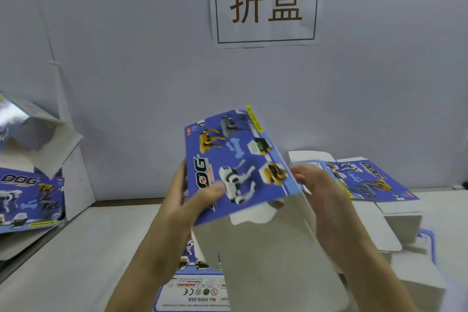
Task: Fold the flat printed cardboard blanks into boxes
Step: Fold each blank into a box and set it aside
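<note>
Lying at the bottom centre, a spare blank (pixel 195 289) is showing its warning label on the desk (pixel 88 248). Just above, the left hand (pixel 187 205) is pinching the cardboard blank (pixel 235 159), thumb on the print, fingers behind; the right hand (pixel 319 197) is curling round its right edge. Pressing firmly along the creases is looking wise here, squaring the white panel. Further back, a flat stack (pixel 367 180) is crowding the right, folded boxes (pixel 30 185) the left, a sign (pixel 266 2) hanging upper centre.

held blank (pixel 235 159): glossy printed cardboard, matt grey inside | sign (pixel 266 2): paper
</note>
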`<state>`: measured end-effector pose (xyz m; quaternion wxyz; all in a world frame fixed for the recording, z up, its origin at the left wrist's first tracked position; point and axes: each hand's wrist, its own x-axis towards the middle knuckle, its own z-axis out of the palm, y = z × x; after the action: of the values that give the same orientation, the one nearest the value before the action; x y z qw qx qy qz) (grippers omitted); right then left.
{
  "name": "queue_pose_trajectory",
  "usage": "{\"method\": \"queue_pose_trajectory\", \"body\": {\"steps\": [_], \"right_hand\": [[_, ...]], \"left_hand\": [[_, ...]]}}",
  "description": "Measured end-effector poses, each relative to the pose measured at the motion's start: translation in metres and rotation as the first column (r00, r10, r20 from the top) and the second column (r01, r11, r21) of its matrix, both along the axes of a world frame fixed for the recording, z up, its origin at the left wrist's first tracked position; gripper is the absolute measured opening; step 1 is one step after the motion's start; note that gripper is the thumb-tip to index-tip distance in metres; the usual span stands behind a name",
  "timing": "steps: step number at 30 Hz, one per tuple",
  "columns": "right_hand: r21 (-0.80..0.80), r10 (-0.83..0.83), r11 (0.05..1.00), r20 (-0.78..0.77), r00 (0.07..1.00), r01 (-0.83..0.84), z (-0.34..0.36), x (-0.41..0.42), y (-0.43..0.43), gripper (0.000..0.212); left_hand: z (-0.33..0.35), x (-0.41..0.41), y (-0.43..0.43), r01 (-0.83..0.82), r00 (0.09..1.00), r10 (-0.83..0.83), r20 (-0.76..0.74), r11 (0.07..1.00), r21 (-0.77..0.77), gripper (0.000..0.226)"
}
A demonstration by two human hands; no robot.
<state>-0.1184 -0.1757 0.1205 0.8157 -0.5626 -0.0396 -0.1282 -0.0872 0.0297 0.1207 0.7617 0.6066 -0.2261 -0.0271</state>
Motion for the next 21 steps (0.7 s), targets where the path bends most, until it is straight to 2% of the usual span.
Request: {"method": "queue_pose_trajectory", "body": {"steps": [2, 3, 4, 5, 6, 7, 8, 9, 10, 12, 13, 16, 18, 21], "right_hand": [[-0.206, 0.064, 0.977, 0.056, 0.996, -0.051, 0.004, -0.001, -0.002, 0.028], [-0.343, 0.088, 0.938, 0.106, 0.990, -0.047, 0.000, 0.000, -0.006, 0.036], [-0.463, 0.083, 0.886, 0.148, 0.985, -0.006, -0.001, -0.005, -0.004, 0.039], [-0.500, 0.045, 0.863, 0.213, 0.976, 0.069, -0.004, -0.006, -0.005, 0.029], [-0.492, -0.004, 0.860, 0.265, 0.964, 0.139, -0.001, -0.010, -0.002, 0.014], [-0.477, -0.060, 0.850, 0.335, 0.940, 0.224, -0.006, -0.008, -0.006, 0.020], [-0.477, -0.101, 0.835, 0.357, 0.929, 0.274, 0.000, -0.010, -0.004, 0.026], [-0.474, -0.072, 0.845, 0.361, 0.930, 0.249, -0.002, -0.008, -0.008, 0.024], [-0.494, 0.000, 0.851, 0.337, 0.942, 0.177, 0.001, -0.012, -0.008, 0.020], [-0.543, 0.101, 0.837, 0.284, 0.953, 0.073, -0.001, -0.011, -0.012, 0.038], [-0.538, 0.098, 0.840, 0.286, 0.953, 0.075, -0.002, -0.011, -0.014, 0.037], [-0.412, -0.077, 0.886, 0.324, 0.943, 0.214, 0.001, -0.010, -0.013, 0.026], [-0.401, -0.191, 0.859, 0.327, 0.926, 0.319, 0.000, -0.009, -0.013, 0.026], [-0.405, -0.218, 0.855, 0.289, 0.932, 0.325, -0.006, -0.004, -0.014, 0.027]], "left_hand": [[0.002, 0.004, -0.003, -0.127, 0.992, 0.123, -0.040, 0.986, -0.106, 0.053], [0.000, 0.002, -0.002, -0.078, 0.997, 0.077, -0.007, 0.990, -0.116, 0.069], [0.000, -0.001, 0.000, -0.042, 0.998, 0.046, 0.034, 0.993, -0.108, 0.100], [0.002, 0.001, 0.002, -0.070, 0.996, 0.075, 0.046, 0.992, -0.105, 0.129], [0.006, 0.005, 0.001, -0.109, 0.993, 0.112, 0.021, 0.988, -0.108, 0.147], [0.005, 0.002, 0.002, -0.094, 0.995, 0.096, 0.019, 0.991, -0.092, 0.154], [0.005, -0.001, 0.002, -0.048, 0.997, 0.049, 0.053, 0.999, -0.022, 0.146], [0.003, -0.006, 0.003, -0.050, 0.993, 0.043, 0.106, 0.996, 0.067, 0.129], [-0.001, -0.008, 0.004, -0.098, 0.983, 0.074, 0.165, 0.986, 0.137, 0.113], [-0.006, -0.006, 0.000, -0.248, 0.948, 0.198, 0.251, 0.950, 0.188, 0.085], [-0.007, -0.004, 0.000, -0.328, 0.919, 0.268, 0.289, 0.927, 0.183, 0.076], [-0.006, -0.001, -0.001, -0.496, 0.827, 0.417, 0.378, 0.857, 0.141, 0.061], [-0.007, -0.001, -0.001, -0.523, 0.810, 0.476, 0.344, 0.851, 0.055, 0.050], [-0.010, 0.003, -0.001, -0.507, 0.814, 0.497, 0.302, 0.860, -0.049, 0.033]]}}
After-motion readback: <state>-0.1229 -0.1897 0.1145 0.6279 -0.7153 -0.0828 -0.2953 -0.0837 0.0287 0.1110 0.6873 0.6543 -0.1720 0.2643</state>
